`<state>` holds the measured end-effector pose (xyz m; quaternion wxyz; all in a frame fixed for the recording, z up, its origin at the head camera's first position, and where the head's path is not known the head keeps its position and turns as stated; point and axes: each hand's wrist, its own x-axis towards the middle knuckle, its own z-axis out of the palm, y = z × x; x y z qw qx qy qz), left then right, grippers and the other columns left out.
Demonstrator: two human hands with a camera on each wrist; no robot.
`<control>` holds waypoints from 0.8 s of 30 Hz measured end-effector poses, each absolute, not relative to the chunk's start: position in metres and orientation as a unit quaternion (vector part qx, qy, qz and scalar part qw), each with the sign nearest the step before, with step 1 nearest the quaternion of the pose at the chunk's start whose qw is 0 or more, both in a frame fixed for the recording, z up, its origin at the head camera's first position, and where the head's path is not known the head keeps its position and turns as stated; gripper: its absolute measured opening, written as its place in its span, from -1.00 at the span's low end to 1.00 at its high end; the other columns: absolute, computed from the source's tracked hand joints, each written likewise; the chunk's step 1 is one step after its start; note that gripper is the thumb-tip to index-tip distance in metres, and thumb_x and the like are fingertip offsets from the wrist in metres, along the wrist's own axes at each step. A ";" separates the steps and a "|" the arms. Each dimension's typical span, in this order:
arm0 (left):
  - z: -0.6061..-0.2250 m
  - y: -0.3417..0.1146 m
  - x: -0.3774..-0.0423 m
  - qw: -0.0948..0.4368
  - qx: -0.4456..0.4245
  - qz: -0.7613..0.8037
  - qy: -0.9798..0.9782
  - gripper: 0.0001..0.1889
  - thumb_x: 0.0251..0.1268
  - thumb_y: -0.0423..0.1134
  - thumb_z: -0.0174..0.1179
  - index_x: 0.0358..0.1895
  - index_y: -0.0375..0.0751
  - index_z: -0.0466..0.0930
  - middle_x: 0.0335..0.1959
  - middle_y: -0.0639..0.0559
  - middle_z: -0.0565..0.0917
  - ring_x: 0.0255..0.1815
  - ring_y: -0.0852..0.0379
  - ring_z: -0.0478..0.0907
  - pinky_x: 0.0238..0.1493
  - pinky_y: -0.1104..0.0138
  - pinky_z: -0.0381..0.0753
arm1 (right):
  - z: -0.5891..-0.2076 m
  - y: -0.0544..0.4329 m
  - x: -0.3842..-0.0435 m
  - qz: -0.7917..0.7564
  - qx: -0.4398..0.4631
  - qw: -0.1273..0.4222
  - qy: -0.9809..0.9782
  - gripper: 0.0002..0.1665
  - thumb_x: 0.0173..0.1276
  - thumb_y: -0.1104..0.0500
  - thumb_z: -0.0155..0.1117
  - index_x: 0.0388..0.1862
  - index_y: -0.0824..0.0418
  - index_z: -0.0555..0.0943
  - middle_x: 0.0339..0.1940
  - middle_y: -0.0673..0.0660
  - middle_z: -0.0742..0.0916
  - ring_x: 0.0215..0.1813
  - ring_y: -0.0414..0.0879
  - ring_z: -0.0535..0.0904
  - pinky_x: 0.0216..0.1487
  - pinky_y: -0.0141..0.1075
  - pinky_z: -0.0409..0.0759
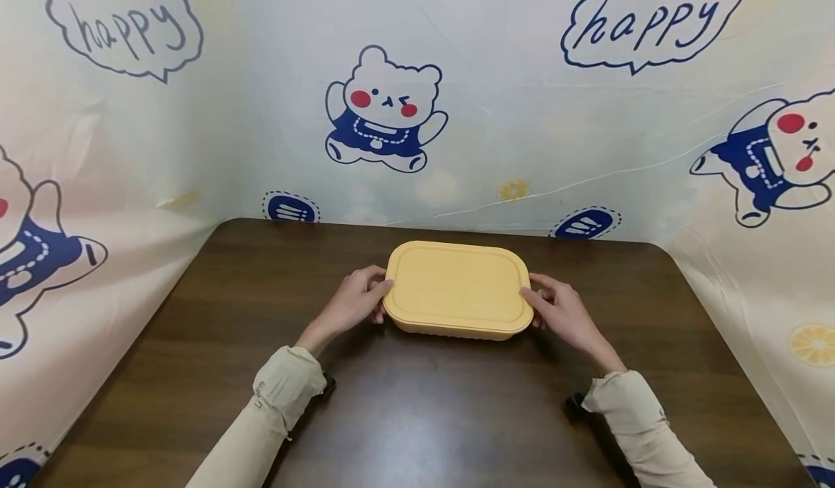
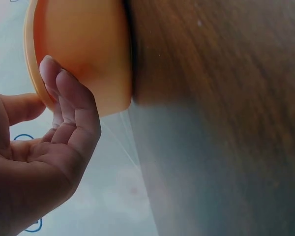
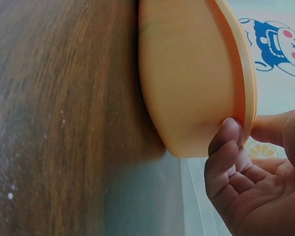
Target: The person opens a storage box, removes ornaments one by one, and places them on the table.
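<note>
A yellow rectangular lidded container (image 1: 459, 285) with rounded corners stands at the far middle of the table, its lid on. My left hand (image 1: 355, 299) grips the rim at its left end, thumb on top of the lid edge. In the left wrist view the curled fingers of the left hand (image 2: 64, 123) lie under the rim, against the container's side wall (image 2: 103, 59). At the opposite end my right hand (image 1: 566, 316) holds the rim in the same manner. The right wrist view shows this hand's fingertips (image 3: 228, 130) below the rim. What the container holds is hidden.
The dark brown wooden table (image 1: 417, 408) spreads out in front of the container. Behind it and on both sides hangs a pale printed cloth (image 1: 502, 111) with bears and lettering. Light sleeves (image 1: 287, 386) cover both forearms, with a dark device near each wrist.
</note>
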<state>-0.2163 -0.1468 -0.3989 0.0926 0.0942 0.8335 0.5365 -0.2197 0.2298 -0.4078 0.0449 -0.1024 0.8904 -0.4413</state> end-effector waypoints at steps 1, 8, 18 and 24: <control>-0.399 -0.147 -0.216 0.093 0.095 0.534 0.835 -0.62 0.55 -0.23 0.06 0.22 -0.46 0.41 -0.58 -0.18 0.62 -0.68 0.07 0.57 -0.51 0.08 0.68 | -0.409 0.229 -0.219 -0.441 -0.101 0.047 0.890 -0.32 0.53 -0.04 0.17 0.41 0.40 0.37 -0.58 0.14 0.61 -0.56 -0.01 0.54 -0.53 -0.26 0.57; -0.396 -0.153 -0.214 0.094 0.104 0.507 0.850 -0.62 0.54 -0.24 0.08 0.21 -0.49 0.42 -0.60 -0.09 0.61 -0.68 0.09 0.57 -0.53 0.16 0.68 | -0.410 0.224 -0.216 -0.440 -0.098 0.048 0.892 -0.30 0.53 -0.07 0.16 0.42 0.38 0.36 -0.60 0.14 0.60 -0.58 -0.02 0.54 -0.56 -0.25 0.55; -0.391 -0.151 -0.221 0.113 0.121 0.496 0.853 -0.59 0.54 -0.23 0.09 0.24 -0.49 0.40 -0.54 -0.13 0.66 -0.64 0.07 0.60 -0.49 0.21 0.68 | -0.404 0.228 -0.214 -0.426 -0.097 0.043 0.899 -0.31 0.54 -0.07 0.14 0.42 0.38 0.36 -0.61 0.13 0.60 -0.59 -0.04 0.54 -0.56 -0.26 0.55; -0.390 -0.152 -0.219 0.116 0.106 0.499 0.852 -0.59 0.53 -0.23 0.10 0.24 -0.47 0.40 -0.50 -0.23 0.67 -0.65 0.06 0.60 -0.48 0.19 0.69 | -0.402 0.227 -0.216 -0.427 -0.100 0.050 0.897 -0.30 0.53 -0.09 0.14 0.41 0.36 0.37 -0.61 0.12 0.61 -0.60 -0.04 0.53 -0.56 -0.24 0.58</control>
